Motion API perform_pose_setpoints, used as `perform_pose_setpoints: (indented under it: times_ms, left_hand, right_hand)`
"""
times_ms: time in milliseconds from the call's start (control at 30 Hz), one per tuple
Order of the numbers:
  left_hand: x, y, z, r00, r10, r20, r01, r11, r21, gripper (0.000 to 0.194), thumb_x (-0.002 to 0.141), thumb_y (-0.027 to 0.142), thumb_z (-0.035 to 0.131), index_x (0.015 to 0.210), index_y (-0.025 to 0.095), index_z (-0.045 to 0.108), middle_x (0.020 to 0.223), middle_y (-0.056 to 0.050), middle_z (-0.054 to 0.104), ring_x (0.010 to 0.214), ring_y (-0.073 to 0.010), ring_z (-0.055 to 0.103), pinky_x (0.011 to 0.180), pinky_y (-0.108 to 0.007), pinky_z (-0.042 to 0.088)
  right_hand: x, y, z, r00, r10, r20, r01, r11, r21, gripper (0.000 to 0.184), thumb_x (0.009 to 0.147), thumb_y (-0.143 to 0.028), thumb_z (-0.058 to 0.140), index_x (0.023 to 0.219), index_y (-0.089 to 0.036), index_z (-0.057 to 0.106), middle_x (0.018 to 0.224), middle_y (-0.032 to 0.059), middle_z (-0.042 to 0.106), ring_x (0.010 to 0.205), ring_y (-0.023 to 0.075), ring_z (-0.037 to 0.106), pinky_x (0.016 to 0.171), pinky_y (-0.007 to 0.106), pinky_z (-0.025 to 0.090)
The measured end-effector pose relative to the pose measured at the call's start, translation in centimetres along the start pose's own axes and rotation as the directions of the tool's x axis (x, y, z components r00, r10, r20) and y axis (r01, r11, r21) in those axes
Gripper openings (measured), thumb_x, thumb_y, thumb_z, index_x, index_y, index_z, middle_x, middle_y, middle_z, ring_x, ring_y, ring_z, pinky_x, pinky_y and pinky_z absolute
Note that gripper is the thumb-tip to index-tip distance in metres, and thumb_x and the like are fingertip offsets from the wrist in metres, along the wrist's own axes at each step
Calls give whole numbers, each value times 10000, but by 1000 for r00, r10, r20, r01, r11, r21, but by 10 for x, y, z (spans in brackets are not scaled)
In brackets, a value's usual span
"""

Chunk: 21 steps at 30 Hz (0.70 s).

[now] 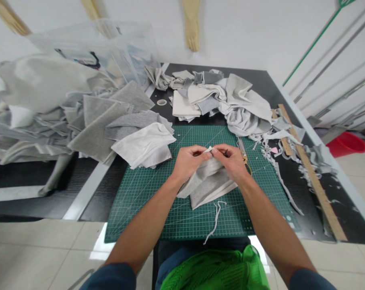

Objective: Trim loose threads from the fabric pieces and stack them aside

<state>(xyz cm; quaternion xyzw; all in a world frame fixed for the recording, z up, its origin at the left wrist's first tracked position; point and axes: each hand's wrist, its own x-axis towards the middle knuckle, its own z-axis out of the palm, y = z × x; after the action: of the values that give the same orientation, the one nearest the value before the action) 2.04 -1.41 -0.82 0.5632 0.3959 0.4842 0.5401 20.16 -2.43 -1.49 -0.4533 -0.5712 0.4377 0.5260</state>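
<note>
Both my hands pinch the upper edge of a light grey piece of fabric [211, 181], raised over the green cutting mat [143, 209]. My left hand [188, 161] grips it from the left, fingers curled and thumb pointing inward. Close beside it, my right hand [230, 161] pinches the same edge, the thumbs nearly meeting. Below, the fabric hangs in folds onto the mat. Scissors [242, 150] with gold-coloured handles lie just beyond my right hand, partly hidden by it. A loose white strip of thread or fabric [215, 219] lies on the mat in front.
Stacked grey fabric pieces [100, 129] cover the left side, before a clear plastic bin [140, 52]. Another fabric pile [218, 94] sits at the back, near a tape roll [161, 102]. A long wooden ruler [315, 177] and scraps [318, 159] lie right. A red bucket [347, 144] stands beyond the table.
</note>
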Motion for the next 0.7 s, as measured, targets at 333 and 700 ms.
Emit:
perform_pose_setpoints:
  times_ms: [333, 700]
  left_hand:
    - [-1, 2, 3, 990, 55, -130, -44, 995, 90, 164, 841, 335, 760, 910, 198, 818, 873, -35, 783, 774, -159, 663, 732, -282, 510]
    - [-2, 9, 3, 978, 162, -129, -119, 949, 292, 126, 843, 304, 726, 864, 198, 790, 891, -34, 774, 814, -170, 675, 752, -286, 515]
  right_hand:
    - [-1, -4, -1, 999, 0, 50, 2, 999, -40, 256, 880, -465, 744, 932, -215, 762, 754, -3, 661, 652, 136, 526, 608, 287, 390]
    - [2, -6, -1, 998, -63, -15, 60, 985, -160, 300, 866, -349, 700, 1129, -219, 634, 926, 14, 661, 696, 135, 539, 608, 272, 427]
